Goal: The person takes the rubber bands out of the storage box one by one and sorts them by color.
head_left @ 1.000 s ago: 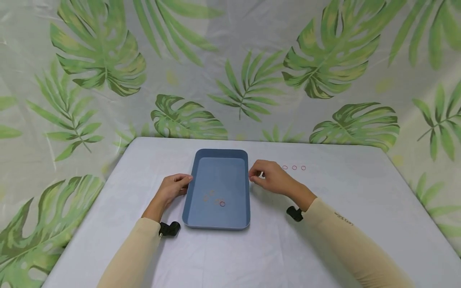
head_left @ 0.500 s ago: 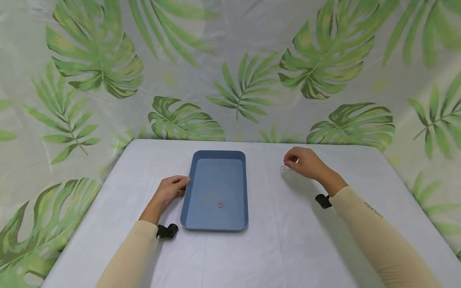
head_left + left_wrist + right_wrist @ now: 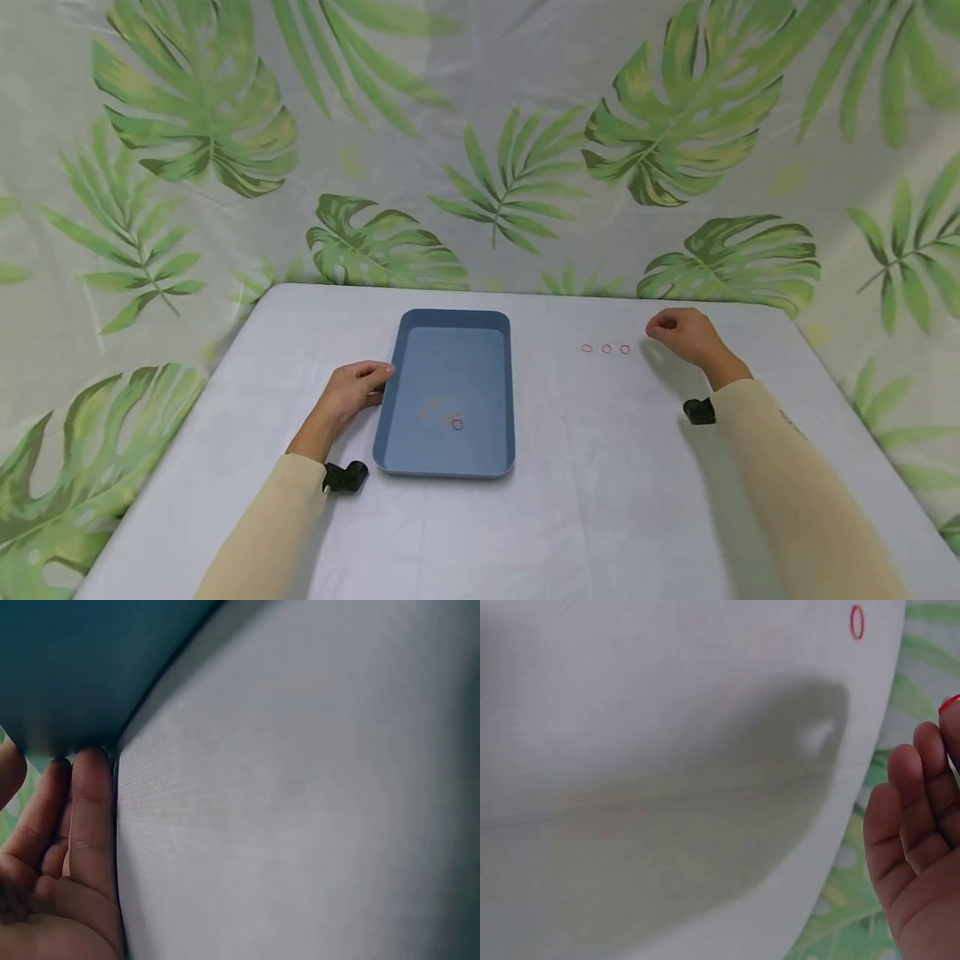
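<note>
Just left of centre in the head frame, a blue tray (image 3: 453,362) lies on the white tabletop (image 3: 555,517), its long sides running from near to far; at its left rim is the left hand (image 3: 351,392), thumb on the edge and fingers (image 3: 91,802) nearly straight against the outer wall, so that the rim is held between them; on the lower half of the tray's floor lie a red loop (image 3: 457,424) and, beside it toward the left, a few pale orange loops (image 3: 431,411), too faint to count.

Right of the tray, three thin red loops (image 3: 606,349) lie in a row on the tabletop, apart from one another; beyond the right end of this row the right hand (image 3: 684,335) hangs above the tabletop, its fingertips brought together; at the right edge of the right wrist view they pinch another red loop (image 3: 949,703), partly cut off by the frame, while the remaining fingers stand side by side, slightly bent.

At the lower left and lower right of the head frame come beige sleeves (image 3: 262,533), with a black device (image 3: 346,477) at each wrist; leaf-printed cloth (image 3: 390,150) fills the upper part.
</note>
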{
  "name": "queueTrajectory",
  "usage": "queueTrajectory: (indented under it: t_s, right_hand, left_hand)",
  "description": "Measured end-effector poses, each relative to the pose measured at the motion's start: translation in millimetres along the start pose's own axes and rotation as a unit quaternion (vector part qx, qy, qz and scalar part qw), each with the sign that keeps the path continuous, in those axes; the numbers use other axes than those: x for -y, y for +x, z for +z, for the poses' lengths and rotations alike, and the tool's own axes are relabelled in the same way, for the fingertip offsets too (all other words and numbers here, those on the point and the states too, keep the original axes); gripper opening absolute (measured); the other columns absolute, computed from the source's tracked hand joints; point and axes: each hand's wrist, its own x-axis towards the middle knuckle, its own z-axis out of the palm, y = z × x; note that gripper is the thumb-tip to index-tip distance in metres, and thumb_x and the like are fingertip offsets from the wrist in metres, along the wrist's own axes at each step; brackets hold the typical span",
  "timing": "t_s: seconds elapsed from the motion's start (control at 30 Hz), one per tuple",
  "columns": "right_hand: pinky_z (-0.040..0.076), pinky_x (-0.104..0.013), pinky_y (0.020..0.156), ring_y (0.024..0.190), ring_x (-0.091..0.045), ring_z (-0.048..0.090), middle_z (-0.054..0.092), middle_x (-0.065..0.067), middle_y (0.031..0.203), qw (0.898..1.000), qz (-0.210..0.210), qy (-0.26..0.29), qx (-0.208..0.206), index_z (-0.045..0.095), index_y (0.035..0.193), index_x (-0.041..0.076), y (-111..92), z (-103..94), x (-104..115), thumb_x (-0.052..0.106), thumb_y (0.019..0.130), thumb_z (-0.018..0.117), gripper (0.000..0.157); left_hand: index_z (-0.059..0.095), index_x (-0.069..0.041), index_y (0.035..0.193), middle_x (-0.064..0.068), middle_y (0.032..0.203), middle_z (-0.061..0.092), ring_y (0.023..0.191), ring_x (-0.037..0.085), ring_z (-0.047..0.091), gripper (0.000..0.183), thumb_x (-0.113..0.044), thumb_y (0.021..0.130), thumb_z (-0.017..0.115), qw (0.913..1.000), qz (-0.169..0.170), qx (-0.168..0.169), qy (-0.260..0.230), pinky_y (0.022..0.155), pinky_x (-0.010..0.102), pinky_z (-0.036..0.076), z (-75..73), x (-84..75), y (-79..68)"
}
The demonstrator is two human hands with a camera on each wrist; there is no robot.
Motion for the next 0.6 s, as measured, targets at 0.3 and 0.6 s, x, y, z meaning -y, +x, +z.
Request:
queueTrajectory:
  t_s: [0.3, 0.6]
  right_hand:
    - [0.047, -0.030, 0.073, 0.092, -0.027, 0.060, 0.070, -0.019, 0.105, 1.000, 0.020, -0.002, 0.009, 0.070, 0.104, 0.002, 3.2, 7.7, -16.0, 0.023, 0.097, 0.059, 0.025]
    - [0.047, -0.031, 0.071, 0.088, -0.027, 0.057, 0.068, -0.017, 0.101, 0.999, 0.043, -0.010, 0.020, 0.070, 0.099, 0.003, 5.2, 16.8, -20.9, 0.021, 0.096, 0.060, 0.021]
  left_hand:
    - [0.066, -0.001, 0.125, 0.005, 0.111, 0.068, 0.091, 0.006, 0.063, 0.043, -0.033, 0.096, 0.067, 1.0000, 0.003, -0.002, 0.002, 0.079, 0.021, 0.057, -0.6, 1.6, -1.3]
    - [0.062, 0.001, 0.129, 0.009, 0.119, 0.066, 0.093, 0.007, 0.061, 0.043, -0.029, 0.098, 0.064, 1.0000, -0.001, -0.004, 0.000, 0.080, 0.021, 0.057, 0.7, 0.1, 1.2]
